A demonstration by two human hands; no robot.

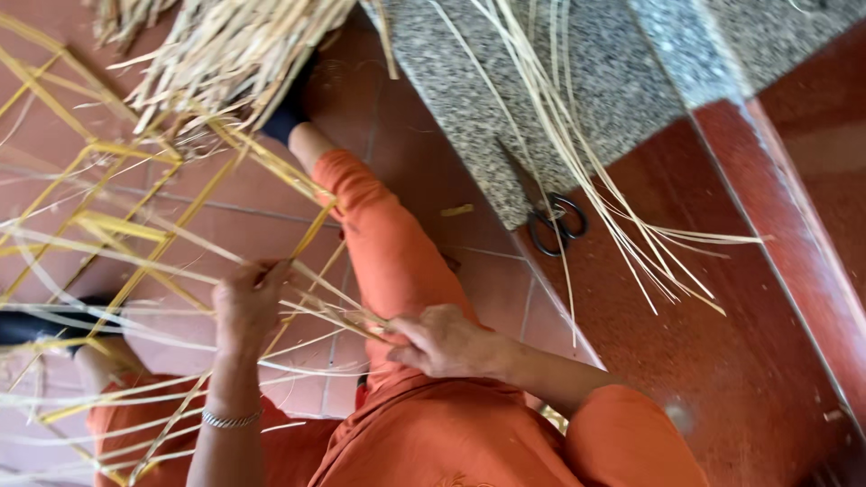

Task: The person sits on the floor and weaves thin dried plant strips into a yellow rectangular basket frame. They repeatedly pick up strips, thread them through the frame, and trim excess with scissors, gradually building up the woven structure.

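Open lattice of yellow strips (108, 225) lies flat on the tiled floor (406, 117) at frame left, over the person's lap and between the orange-clad legs. A few crossings are woven into wide open cells; most strips run out loose and unwoven at the ends, so the weave looks early, with the bulk left to do.

The working strip (338, 311) is a thin pale one with its long axis running roughly left-to-right, tilted down toward the right. One end sits in the lattice, the other points at the right hand.

Left hand (248, 302) is closed in a pinch on strips at a crossing, knuckles up, with a metal bracelet (230, 419) on the wrist. Right hand (446, 343) is closed on the near end of the working strip, fingers curled, against the orange trouser leg (388, 243).

Bundle of dry straw-coloured strips (225, 54) is piled at top left, well apart from the hands. More loose long strips (586, 162) fan across the grey speckled stone step (469, 99) and the red floor at right. Black-handled scissors (550, 216) lie at the step's edge, untouched, near those loose strips.
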